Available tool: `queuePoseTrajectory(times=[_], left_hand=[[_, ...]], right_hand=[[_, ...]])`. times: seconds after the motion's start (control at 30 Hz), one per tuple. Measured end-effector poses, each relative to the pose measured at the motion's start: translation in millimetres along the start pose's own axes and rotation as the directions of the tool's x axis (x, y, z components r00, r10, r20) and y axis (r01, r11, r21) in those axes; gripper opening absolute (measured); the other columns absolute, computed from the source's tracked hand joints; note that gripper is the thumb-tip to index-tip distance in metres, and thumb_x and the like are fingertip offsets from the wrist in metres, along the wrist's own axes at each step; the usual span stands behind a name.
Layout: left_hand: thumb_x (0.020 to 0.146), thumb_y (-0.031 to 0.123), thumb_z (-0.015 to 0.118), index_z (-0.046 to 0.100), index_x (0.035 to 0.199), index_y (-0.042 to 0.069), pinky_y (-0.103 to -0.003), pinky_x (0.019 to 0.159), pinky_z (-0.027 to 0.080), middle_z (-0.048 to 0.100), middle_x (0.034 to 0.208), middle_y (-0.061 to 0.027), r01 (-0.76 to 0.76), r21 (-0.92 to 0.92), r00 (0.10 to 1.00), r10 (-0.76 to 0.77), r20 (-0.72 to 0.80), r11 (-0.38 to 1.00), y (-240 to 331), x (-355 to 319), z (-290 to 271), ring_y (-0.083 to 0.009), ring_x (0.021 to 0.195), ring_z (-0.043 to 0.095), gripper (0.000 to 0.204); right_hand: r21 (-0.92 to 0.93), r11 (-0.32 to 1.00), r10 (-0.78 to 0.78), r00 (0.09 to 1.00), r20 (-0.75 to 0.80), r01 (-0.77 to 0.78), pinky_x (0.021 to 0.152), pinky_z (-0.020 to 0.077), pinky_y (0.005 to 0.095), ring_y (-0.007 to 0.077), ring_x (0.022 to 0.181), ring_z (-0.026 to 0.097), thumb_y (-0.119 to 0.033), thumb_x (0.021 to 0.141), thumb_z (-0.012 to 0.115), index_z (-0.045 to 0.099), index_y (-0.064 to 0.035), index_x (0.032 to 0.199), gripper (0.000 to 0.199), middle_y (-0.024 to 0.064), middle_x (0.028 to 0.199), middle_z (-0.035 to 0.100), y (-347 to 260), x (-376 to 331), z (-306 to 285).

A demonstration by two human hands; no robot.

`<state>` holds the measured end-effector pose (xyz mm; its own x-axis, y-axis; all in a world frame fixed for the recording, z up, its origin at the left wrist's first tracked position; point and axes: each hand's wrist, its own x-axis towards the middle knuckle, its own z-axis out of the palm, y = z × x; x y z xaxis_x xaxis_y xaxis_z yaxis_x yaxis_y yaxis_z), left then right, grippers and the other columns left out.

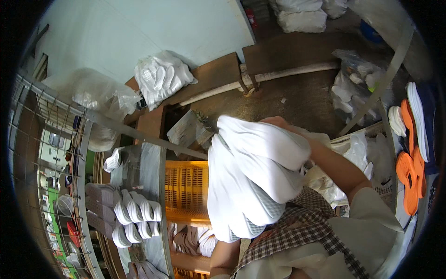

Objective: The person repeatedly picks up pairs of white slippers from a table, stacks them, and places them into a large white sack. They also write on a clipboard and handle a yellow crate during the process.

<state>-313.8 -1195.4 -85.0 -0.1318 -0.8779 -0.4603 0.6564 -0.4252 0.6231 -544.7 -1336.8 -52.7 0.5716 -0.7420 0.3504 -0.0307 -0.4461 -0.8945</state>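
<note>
Many white foam shoe soles, fanned into a thick overlapping stack (253, 176), fill the centre of the view, held up against the person's chest above an orange slotted plastic crate (187, 190). The right hand (278, 123) curls over the top end of the stack, its grip closed on the uppermost soles; only the knuckles show. The left hand is hidden beneath the stack's lower end, where a forearm rises from the lower edge, so whether its grip is wide or narrow cannot be told. The soles look light, slightly flexible and smooth, with ribbed grey tread on some faces; judged from this, loose ones could slide out sideways, so support at both ends with pressure along the stack's length seems the sound hold. Further white soles stand in rows on a wire-framed shelf (134, 209) at left, a clear bag of white soles (162, 79) rests on a brown wooden board behind, and orange rubber soles (411, 172) lie at the right margin.
</note>
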Motion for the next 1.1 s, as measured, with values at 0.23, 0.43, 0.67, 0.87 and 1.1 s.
queuePoseTrajectory(times=[0.23,0.43,0.67,0.87,1.1], left_hand=[[0.091,0.036,0.047,0.034,0.133,0.006,-0.041,0.097,0.037,0.040,0.132,-0.0126,-0.043,-0.030,0.999,0.042,-0.018,0.999,7.8,20.6,-15.0,-0.0270,0.120,0.041,0.054],[0.091,0.035,0.047,0.035,0.133,0.005,-0.041,0.096,0.038,0.041,0.131,-0.0126,-0.036,-0.005,0.999,0.036,-0.014,0.999,7.7,40.4,-17.8,-0.0268,0.119,0.042,0.053],[0.091,0.035,0.047,0.036,0.132,0.005,-0.040,0.094,0.040,0.043,0.129,-0.0126,-0.048,0.057,0.996,0.052,-0.067,0.997,4.8,40.0,-21.8,-0.0266,0.117,0.043,0.052],[0.091,0.034,0.047,0.036,0.131,0.004,-0.040,0.092,0.041,0.044,0.128,-0.0126,-0.060,0.072,0.989,0.069,-0.133,0.996,-3.5,36.0,-33.5,-0.0264,0.116,0.044,0.051],[0.091,0.034,0.047,0.037,0.130,0.004,-0.039,0.090,0.042,0.046,0.126,-0.0126,-0.082,0.127,0.973,0.107,-0.203,0.988,-5.6,27.9,-43.3,-0.0262,0.114,0.046,0.051]], right_hand=[[0.448,0.724,0.472,0.850,0.233,-0.525,0.090,0.0387,0.0321,0.0196,0.109,0.047,-0.030,0.083,0.057,0.052,-0.0049,0.109,0.036,0.0086,0.115,0.051,-11.1,-41.8,-38.1],[0.315,0.815,0.448,0.873,0.190,-0.487,0.102,0.0296,0.0395,0.0247,0.123,0.036,-0.040,0.078,0.061,0.030,-0.0063,0.132,0.071,0.0129,0.129,0.039,-24.5,-62.5,-16.2],[0.845,0.421,0.506,0.858,0.081,-0.329,0.103,0.0297,0.0351,0.0263,0.122,0.040,-0.019,0.065,0.063,0.029,-0.0013,0.138,0.082,0.0164,0.134,0.039,-6.1,-80.4,-14.3],[0.947,0.209,0.474,0.873,0.119,-0.242,0.102,0.0313,0.0348,0.0234,0.119,0.044,-0.021,0.068,0.061,0.029,-0.0020,0.138,0.080,0.0152,0.134,0.040,51.0,-105.1,48.8],[0.920,-0.385,0.424,0.899,0.113,0.066,0.088,0.0480,0.0374,0.0291,0.102,0.058,-0.015,0.068,0.055,0.033,-0.0047,0.135,0.072,0.0183,0.124,0.050,83.2,-123.6,79.7]])
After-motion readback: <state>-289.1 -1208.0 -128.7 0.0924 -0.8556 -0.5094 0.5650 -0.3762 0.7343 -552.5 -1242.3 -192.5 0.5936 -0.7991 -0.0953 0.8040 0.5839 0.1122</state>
